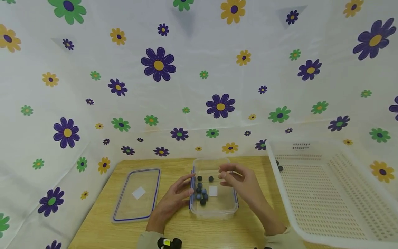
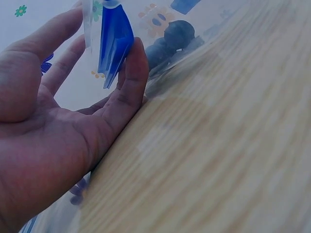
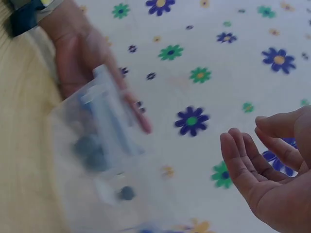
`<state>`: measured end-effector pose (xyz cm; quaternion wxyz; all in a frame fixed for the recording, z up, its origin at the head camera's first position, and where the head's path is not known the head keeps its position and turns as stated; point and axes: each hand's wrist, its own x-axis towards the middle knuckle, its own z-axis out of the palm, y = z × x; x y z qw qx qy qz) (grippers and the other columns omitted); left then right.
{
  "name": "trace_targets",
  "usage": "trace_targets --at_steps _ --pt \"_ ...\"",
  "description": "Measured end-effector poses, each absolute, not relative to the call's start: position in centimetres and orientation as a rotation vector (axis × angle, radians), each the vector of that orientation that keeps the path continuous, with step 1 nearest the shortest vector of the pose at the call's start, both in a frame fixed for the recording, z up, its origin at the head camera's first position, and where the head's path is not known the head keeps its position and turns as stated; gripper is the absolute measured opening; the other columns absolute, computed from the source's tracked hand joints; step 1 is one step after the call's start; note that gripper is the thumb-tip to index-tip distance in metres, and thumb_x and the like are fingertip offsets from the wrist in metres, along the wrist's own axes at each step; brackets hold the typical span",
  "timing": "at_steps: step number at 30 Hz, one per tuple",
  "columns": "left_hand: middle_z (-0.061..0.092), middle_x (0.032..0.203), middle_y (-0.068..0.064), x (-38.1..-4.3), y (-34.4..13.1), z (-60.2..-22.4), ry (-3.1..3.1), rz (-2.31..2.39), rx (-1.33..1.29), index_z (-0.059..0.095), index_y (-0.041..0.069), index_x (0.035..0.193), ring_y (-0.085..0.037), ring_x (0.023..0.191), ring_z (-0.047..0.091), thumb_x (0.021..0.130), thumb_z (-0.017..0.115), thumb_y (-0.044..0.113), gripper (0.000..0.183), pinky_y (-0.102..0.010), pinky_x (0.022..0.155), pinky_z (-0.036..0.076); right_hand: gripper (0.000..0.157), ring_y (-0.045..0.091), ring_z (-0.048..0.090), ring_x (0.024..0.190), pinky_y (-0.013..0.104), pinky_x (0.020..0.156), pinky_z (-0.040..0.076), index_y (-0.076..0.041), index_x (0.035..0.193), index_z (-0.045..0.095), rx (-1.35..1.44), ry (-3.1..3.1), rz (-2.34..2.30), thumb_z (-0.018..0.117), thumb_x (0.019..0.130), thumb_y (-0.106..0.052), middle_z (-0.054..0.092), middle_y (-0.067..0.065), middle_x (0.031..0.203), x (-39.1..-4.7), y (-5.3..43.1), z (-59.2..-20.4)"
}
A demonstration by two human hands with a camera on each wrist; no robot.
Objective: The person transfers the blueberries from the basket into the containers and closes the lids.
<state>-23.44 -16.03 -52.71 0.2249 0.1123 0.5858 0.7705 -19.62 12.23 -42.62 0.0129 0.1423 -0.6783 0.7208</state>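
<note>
A clear plastic container [image 1: 214, 211] with blue side latches stands on the table. Several small dark blue and black balls [image 1: 203, 202] lie inside, mostly along its left half, around a white square label [image 1: 212, 191]. My left hand [image 1: 172, 200] rests against the container's left wall. In the left wrist view its fingers touch the wall about a blue latch [image 2: 115, 43]. Above the container's right side hangs my right hand [image 1: 242, 183], fingers loosely bent. Seen from the right wrist, a gap lies between thumb and fingers, and nothing shows in it.
The container's clear lid [image 1: 127, 204], with a blue seal and a white label, lies flat on the left. On the right stands a large white slotted basket [image 1: 289, 214], with dark balls [image 1: 281, 168] near its left wall. A flowered cloth [image 1: 192, 90] hangs behind the table.
</note>
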Motion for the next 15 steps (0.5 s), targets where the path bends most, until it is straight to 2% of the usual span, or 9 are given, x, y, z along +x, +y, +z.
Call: trace_targets --at_steps 8,15 --pt "0.029 0.162 -0.02 -23.4 -16.0 -52.6 1.621 2.128 0.319 0.036 0.016 0.16 -0.035 0.132 0.05 0.104 0.059 0.005 0.061 -0.051 0.098 0.052 0.024 0.026 0.071 0.101 0.039 0.083 0.06 0.0 0.124 0.064 0.569 -2.182 1.917 0.064 0.102 -0.009 0.065 0.02 0.119 -18.2 16.6 -36.6" --pt "0.031 0.162 -0.019 -23.4 -16.1 -52.7 1.619 2.124 0.323 0.035 0.015 0.16 -0.035 0.134 0.049 0.103 0.06 0.005 0.063 -0.053 0.1 0.051 0.028 0.013 0.07 0.102 0.025 0.083 0.058 -0.002 0.13 0.063 0.5 -2.251 1.632 0.061 0.104 -0.01 0.065 0.007 0.123 -19.5 22.0 -34.2"
